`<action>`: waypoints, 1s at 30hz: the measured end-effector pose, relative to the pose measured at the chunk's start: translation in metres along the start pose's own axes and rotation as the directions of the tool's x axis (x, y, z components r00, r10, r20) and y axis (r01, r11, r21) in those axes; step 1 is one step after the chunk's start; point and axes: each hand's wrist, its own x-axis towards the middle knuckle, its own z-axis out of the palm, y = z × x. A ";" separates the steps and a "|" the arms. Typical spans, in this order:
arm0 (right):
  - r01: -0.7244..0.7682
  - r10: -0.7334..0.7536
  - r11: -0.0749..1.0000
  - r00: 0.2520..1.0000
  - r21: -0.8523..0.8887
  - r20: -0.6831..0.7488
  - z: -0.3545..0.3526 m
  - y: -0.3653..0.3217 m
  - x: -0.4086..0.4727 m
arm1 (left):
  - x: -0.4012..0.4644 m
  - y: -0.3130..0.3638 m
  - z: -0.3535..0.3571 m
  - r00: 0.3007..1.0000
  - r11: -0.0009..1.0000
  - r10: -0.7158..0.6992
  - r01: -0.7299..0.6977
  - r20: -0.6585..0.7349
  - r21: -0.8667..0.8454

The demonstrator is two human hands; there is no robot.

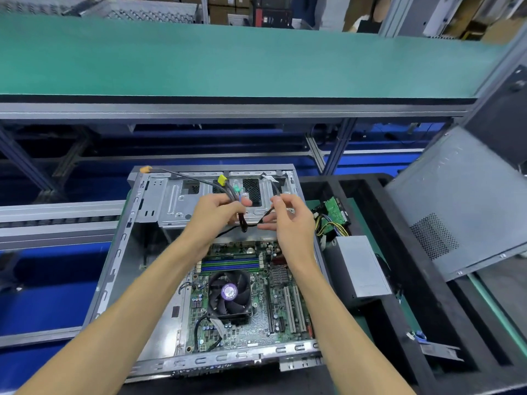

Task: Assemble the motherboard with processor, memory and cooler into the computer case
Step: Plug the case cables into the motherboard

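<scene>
Open computer case (134, 252) at frame centre, motherboard (256, 309) with cooler (229, 293) lying inside, left hand (212, 213) gripping cable bundle (228, 192), right hand (288, 220) pinching 1 black cable (266, 215), power supply (359, 266) at right

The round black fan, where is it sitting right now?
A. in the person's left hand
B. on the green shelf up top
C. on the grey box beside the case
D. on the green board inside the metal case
D: the fan sits on the motherboard, which lies inside the open case, below both hands.
</scene>
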 end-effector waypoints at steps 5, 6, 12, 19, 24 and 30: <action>0.034 -0.023 0.997 0.988 -0.070 0.150 0.012 0.000 0.008 | -0.018 -0.002 -0.001 0.964 0.931 0.206 -0.246 0.166 0.270; 0.021 -0.005 0.997 0.977 -0.070 0.214 0.013 -0.001 0.008 | -0.019 -0.004 0.001 0.946 0.882 0.270 -0.318 0.179 0.348; 0.007 0.031 0.994 0.935 -0.106 0.353 0.005 -0.003 0.007 | -0.013 -0.014 0.001 0.794 0.550 0.550 -0.578 0.260 0.603; 0.122 -0.023 0.967 0.915 -0.222 0.404 0.000 0.006 0.000 | -0.001 -0.013 -0.007 0.885 0.545 0.374 -0.452 0.277 0.707; 0.152 -0.082 0.954 0.961 -0.260 0.264 0.000 0.006 0.001 | -0.006 -0.005 -0.027 0.864 0.389 0.329 -0.492 0.382 0.779; 0.180 -0.122 0.919 0.976 -0.350 0.182 -0.004 0.007 0.004 | -0.019 -0.001 -0.030 0.881 0.253 0.169 -0.471 0.441 0.845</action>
